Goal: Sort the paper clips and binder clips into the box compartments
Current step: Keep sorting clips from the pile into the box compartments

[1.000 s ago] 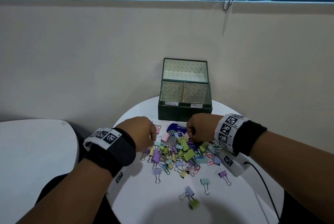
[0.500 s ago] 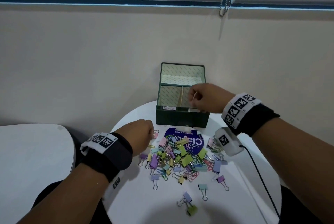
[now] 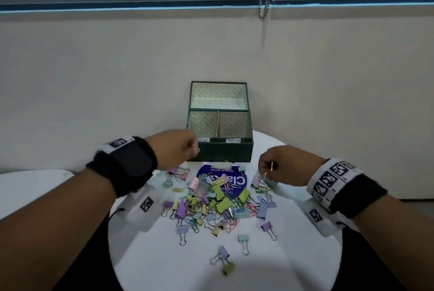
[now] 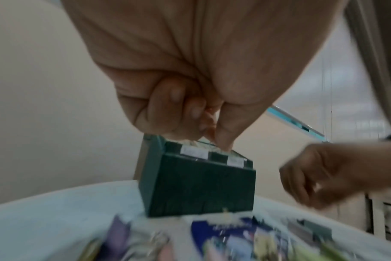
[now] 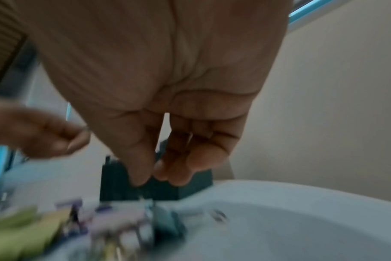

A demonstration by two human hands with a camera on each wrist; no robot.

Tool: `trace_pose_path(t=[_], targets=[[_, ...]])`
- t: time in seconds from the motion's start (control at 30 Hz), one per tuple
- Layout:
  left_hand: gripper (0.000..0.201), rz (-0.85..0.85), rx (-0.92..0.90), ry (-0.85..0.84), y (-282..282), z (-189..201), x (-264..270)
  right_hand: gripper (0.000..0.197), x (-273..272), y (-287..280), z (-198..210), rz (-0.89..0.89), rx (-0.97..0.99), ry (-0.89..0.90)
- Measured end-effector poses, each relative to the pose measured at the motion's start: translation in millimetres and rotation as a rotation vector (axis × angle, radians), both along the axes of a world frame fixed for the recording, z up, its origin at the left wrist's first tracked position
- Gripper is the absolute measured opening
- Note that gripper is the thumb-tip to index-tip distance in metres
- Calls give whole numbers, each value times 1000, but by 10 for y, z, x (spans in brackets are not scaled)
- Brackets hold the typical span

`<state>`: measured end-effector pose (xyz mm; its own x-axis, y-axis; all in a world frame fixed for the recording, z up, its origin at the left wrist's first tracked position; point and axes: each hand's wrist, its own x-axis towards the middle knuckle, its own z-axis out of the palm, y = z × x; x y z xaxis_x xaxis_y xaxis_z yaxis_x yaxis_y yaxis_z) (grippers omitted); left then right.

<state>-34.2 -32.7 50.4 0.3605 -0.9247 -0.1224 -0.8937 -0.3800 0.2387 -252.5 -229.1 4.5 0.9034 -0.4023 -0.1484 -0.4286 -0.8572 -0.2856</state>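
— Paper clips and binder clips in pastel colours [image 3: 211, 201] lie heaped on the round white table [image 3: 293, 267], just in front of the dark green open-lidded box [image 3: 225, 151]. Where do the hands stand?

— The left hand [image 3: 175, 148] is raised at the box's front left corner, fingers curled. In the head view a small wire loop [image 3: 198, 149] shows at its fingertips; the left wrist view shows thumb and forefinger pressed together over the box rim, yet the thing itself is too small to name for sure.

— And the right?

— The right hand [image 3: 287, 165] hovers over the right edge of the heap, beside the box's front right corner. Its fingers are bent downward with thumb and forefinger close; whether they pinch anything I cannot tell — the right wrist view is blurred.

— The box?

— Two front compartments split by a pale divider [image 3: 217, 124], each with a small white label [image 3: 233, 140] on the front rim, and a third compartment behind. A blue printed card [image 3: 225, 179] lies under the heap. A few binder clips sit apart nearer the person, among them a lilac one [image 3: 223, 251] and a green one [image 3: 229, 268] touching.
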Motion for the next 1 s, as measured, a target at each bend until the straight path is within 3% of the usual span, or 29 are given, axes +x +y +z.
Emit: trace_pose_path(t=[0.07, 0.43, 0.57, 0.7, 0.77, 0.87, 1.0], targets=[[12, -17, -42, -7, -236, 129, -39, 12, -71, -21, -95, -34, 20, 61], [22, 94, -173, 7, -1130, 23, -263, 23, -65, -71, -313, -193, -7, -35], [42, 31, -81, -63, -1159, -18, -322, 21, -52, -119, -347, -209, -49, -90], [28, -166, -246, -212, -1012, -8, -543, 23, -27, -137, -396, -235, -70, -79], [24, -330, -170, -217, -923, -77, -685, 26, -1, -130, -422, -226, -96, -48], [34, -516, 148, -256, -880, -293, -837, 18, 5, -95, -395, -191, -75, -56], [32, -510, 285, -357, -900, -450, -863, 15, 21, -83, -387, -189, -40, -80]])
